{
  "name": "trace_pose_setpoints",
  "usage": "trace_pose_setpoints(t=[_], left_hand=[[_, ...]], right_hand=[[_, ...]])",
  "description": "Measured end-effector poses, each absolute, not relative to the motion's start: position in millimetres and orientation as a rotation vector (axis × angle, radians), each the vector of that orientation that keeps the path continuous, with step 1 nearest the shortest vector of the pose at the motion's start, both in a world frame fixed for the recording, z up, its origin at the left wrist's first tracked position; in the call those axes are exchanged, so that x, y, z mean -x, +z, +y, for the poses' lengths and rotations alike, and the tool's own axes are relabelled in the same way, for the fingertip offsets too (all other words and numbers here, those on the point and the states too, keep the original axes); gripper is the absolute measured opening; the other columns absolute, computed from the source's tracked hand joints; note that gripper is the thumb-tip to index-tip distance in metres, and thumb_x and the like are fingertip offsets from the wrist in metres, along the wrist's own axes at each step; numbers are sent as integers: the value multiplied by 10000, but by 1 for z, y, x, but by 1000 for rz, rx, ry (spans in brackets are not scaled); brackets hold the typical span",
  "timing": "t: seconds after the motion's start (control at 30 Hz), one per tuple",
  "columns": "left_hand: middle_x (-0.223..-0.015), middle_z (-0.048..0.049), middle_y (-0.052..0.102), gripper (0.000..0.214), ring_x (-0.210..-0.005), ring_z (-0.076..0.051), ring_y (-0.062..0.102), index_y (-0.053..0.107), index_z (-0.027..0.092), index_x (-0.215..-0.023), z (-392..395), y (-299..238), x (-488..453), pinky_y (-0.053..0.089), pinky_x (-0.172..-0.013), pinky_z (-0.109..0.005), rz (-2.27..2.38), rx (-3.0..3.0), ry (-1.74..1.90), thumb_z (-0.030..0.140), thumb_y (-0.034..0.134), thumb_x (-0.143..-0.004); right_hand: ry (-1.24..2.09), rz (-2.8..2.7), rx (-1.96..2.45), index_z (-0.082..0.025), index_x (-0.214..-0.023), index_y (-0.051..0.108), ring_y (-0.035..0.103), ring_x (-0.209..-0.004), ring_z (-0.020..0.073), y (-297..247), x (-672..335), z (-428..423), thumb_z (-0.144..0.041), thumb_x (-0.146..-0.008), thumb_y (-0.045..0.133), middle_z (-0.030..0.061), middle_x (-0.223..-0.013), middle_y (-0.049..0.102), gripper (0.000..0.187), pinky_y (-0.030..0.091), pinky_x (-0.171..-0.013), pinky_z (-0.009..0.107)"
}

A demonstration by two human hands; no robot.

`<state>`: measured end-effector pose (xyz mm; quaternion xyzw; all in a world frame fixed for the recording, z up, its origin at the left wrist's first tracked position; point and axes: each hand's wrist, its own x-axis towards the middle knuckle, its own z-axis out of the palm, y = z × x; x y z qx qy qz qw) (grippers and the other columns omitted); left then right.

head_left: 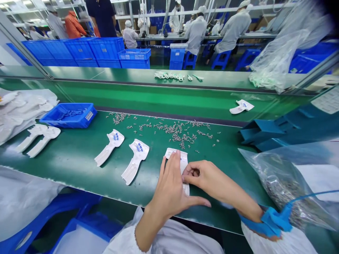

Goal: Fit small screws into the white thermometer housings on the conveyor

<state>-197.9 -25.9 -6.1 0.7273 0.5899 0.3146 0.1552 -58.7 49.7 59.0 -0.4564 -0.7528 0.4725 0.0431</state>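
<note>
A white plastic handle shell half [184,160] lies on the green work surface in front of me, largely covered by my hands. My left hand [169,188] rests over it with fingers stretched out and the thumb spread to the right. Thumb and forefinger of my right hand [202,174] are pinched together at the shell's right edge; what they hold, if anything, is hidden. To the left lie two similar shells with blue parts in their wide ends, a nearer shell [135,160] and a farther shell [109,147]. Small metal screws [176,130] are scattered beyond my hands.
At left are a blue tray [70,115] of blue parts, two more shells [43,137] and a bag of white parts [23,106]. At right are teal bins [280,127] and a clear bag of small metal pieces [286,190]. Another shell [241,106] lies on the green belt.
</note>
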Motion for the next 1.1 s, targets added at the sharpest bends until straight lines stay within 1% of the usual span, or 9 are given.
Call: trace_pose_setpoints(t=[0.13, 0.27, 0.37, 0.57, 0.67, 0.77, 0.93, 1.0, 1.1], left_hand=[[-1582, -283, 252, 1516, -1490, -377, 236, -213, 194, -1530, -25, -4, 198, 208, -1184, -642, 1688, -2094, 906, 778, 773, -538], [-1561, -269, 313, 1512, -1489, -377, 242, -178, 175, -1538, -25, -2, 196, 216, -1188, -631, 1691, -2192, 877, 747, 798, -535], [-1556, -262, 328, 1523, -1482, -381, 261, -176, 158, -1538, -24, -1, 196, 223, -1190, -621, 1701, -2217, 863, 745, 802, -529], [-1562, -229, 339, 1458, -1474, -375, 286, -158, 176, -1541, -24, -1, 197, 230, -1188, -617, 1685, -2231, 835, 797, 734, -569], [-1558, -237, 342, 1444, -1471, -376, 293, -160, 166, -1542, -24, -1, 197, 228, -1188, -612, 1684, -2238, 844, 798, 722, -590], [-1555, -242, 346, 1422, -1471, -374, 293, -167, 155, -1541, -24, -1, 197, 231, -1186, -611, 1679, -2245, 845, 809, 695, -617], [-1550, -257, 346, 1392, -1473, -371, 292, -130, 128, -1543, -24, -2, 197, 220, -1196, -596, 1690, -2263, 822, 836, 651, -635], [-1553, -251, 344, 1381, -1473, -369, 292, -126, 127, -1544, -23, -2, 197, 220, -1197, -594, 1691, -2270, 820, 835, 645, -644], [-1559, -243, 340, 1370, -1472, -373, 292, -136, 136, -1545, -23, -2, 197, 221, -1193, -601, 1687, -2271, 821, 822, 653, -659]], right_hand=[[1416, -2282, 1433, -200, -699, 666, 555, -623, 138, 56, 62, 47, -309, -827, 604, -23, -654, 650, 179, 341, -564, 245], [1334, -2302, 1446, -210, -689, 614, 566, -633, 153, 57, 63, 47, -309, -839, 586, -16, -657, 648, 182, 315, -561, 254], [1292, -2359, 1439, -216, -689, 581, 557, -631, 155, 58, 62, 49, -313, -843, 583, -16, -663, 642, 182, 304, -562, 258], [1143, -2475, 1551, -227, -784, 565, 540, -648, 160, 57, 62, 53, -317, -833, 612, -22, -728, 654, 113, 287, -569, 266], [1133, -2506, 1542, -225, -780, 558, 540, -646, 161, 56, 61, 54, -316, -840, 607, -21, -727, 652, 119, 290, -574, 268], [1221, -2486, 1455, -222, -759, 567, 550, -644, 159, 57, 58, 55, -321, -862, 592, -19, -717, 653, 145, 305, -571, 267], [1249, -2453, 1416, -223, -796, 613, 580, -665, 167, 63, 53, 54, -355, -954, 479, -3, -740, 674, 246, 318, -569, 270], [1223, -2462, 1424, -224, -785, 613, 578, -657, 166, 64, 55, 53, -362, -953, 480, -4, -737, 678, 255, 314, -564, 272], [1193, -2483, 1452, -226, -768, 605, 571, -642, 164, 62, 58, 53, -368, -921, 534, -8, -734, 682, 221, 311, -557, 272]])
